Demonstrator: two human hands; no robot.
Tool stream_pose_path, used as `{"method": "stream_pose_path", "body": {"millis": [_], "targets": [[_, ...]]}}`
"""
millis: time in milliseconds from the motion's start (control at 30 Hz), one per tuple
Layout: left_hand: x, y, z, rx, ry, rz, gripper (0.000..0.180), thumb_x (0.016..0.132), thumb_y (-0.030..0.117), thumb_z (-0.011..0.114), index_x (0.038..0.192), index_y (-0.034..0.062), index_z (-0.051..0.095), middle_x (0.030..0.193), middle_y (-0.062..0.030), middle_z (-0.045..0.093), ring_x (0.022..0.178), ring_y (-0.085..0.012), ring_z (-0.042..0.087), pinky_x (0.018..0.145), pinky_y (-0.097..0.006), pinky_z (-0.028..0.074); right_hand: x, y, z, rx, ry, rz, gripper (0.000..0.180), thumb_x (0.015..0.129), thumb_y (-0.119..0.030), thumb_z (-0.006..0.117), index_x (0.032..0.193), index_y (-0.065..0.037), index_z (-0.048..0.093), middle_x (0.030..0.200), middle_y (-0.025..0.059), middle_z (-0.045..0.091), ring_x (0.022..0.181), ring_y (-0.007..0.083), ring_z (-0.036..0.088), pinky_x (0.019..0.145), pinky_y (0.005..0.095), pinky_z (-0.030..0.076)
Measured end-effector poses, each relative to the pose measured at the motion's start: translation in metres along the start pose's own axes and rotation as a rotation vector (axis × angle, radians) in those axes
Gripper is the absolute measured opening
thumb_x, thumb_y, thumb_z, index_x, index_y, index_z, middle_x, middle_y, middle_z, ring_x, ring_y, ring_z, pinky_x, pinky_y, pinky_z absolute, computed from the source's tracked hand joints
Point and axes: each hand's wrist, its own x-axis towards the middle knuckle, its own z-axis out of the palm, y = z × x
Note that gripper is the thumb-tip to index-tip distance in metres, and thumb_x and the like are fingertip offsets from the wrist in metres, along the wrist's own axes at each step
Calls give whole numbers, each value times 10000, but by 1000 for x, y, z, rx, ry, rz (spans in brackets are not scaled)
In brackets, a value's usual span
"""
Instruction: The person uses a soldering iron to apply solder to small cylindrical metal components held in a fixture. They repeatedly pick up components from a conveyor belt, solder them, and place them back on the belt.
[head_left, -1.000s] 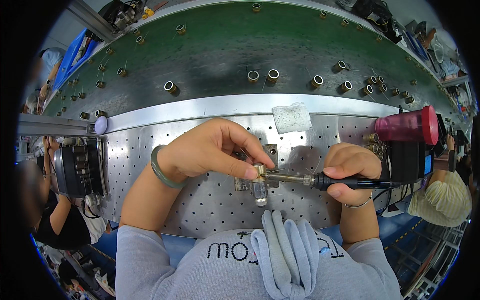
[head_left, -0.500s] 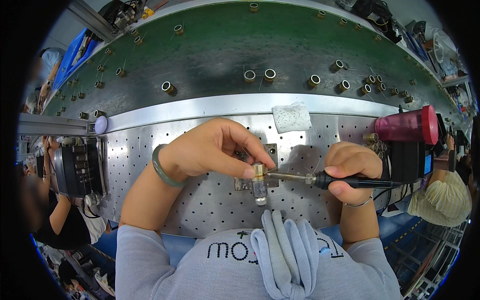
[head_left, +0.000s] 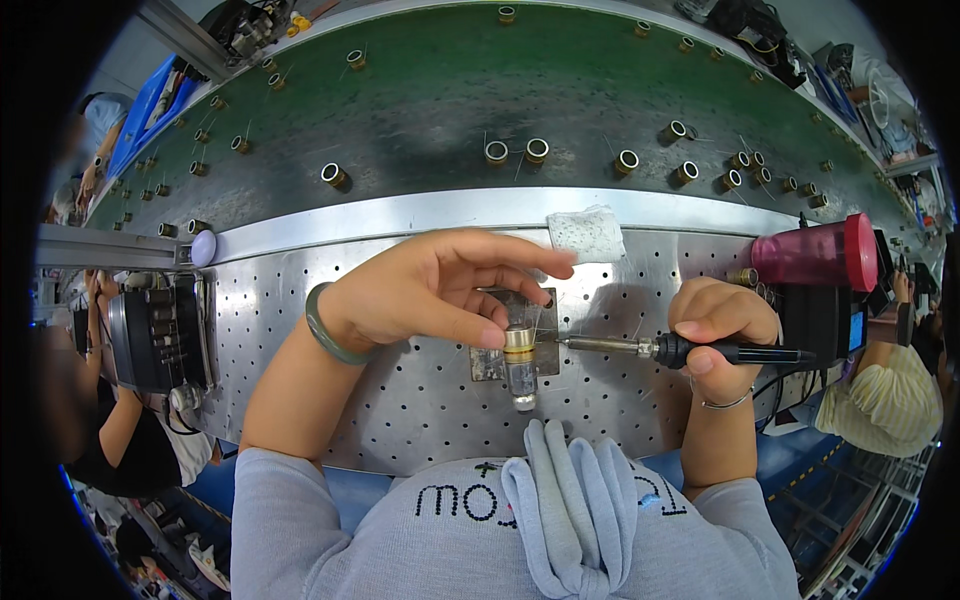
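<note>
Fingers of the left hand (head_left: 420,290) pinch a small brass coil (head_left: 518,342) that sits on a little metal stand (head_left: 492,364) on the holed steel table (head_left: 330,390). At three o'clock from the coil, the right hand (head_left: 722,330) is wrapped tight around a soldering iron (head_left: 690,350), and its tip touches the coil's side. This looks like the soldering step. I think the next move needs a steady hand and a gentle lift away. More coils (head_left: 536,150) wait on the green belt (head_left: 440,90) at twelve o'clock.

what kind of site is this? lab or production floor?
Most likely an electronics assembly line. A green conveyor belt carries rows of small brass coils, the right hand holds a soldering iron to one on a perforated steel bench, and other workers sit alongside.
</note>
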Motion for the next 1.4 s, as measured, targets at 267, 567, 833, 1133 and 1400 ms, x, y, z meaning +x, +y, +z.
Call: {"method": "stream_pose_path", "body": {"millis": [267, 567, 833, 1133, 1400], "targets": [[-1, -5, -12, 10, -46, -73, 548, 723, 77, 747, 1231, -23, 569, 1108, -161, 615, 999, -197, 581, 858, -281, 468, 4, -1, 11, 13, -53, -1, 217, 642, -3, 753, 833, 31, 657, 637, 96, 608, 527, 196, 551, 517, 283, 418], [-6, 1, -4, 30, 9, -133, 275, 749, 50, 733, 1001, -49, 687, 904, -112, 646, 815, -155, 590, 746, -254, 460, 5, 0, 13, -43, -51, -17, 219, 637, -11, 773, 820, 28, 658, 625, 86, 603, 526, 187, 551, 514, 278, 410], [-6, 1, -4, 26, 9, -146, 278, 755, 58, 734, 1004, -55, 684, 883, -103, 643, 802, -146, 584, 732, -247, 453, 6, 0, 17, -12, -62, 14, 233, 630, -18, 784, 821, 31, 659, 631, 93, 609, 538, 191, 565, 516, 273, 418], [-5, -2, -9, 38, -46, -105, 236, 796, -8, 687, 1032, -22, 681, 956, -99, 688, 865, -129, 646, 783, -230, 502, 6, -3, 16, -56, -79, 39, 229, 624, -23, 783, 812, 19, 659, 647, 96, 619, 557, 202, 580, 531, 280, 437], [-6, 4, 0, 44, 17, -129, 289, 736, 10, 733, 1013, -57, 680, 897, -108, 643, 801, -145, 585, 734, -244, 464, 6, -3, 15, -79, -103, 7, 230, 619, -25, 788, 805, 19, 660, 660, 99, 626, 558, 208, 580, 538, 284, 441]]}}
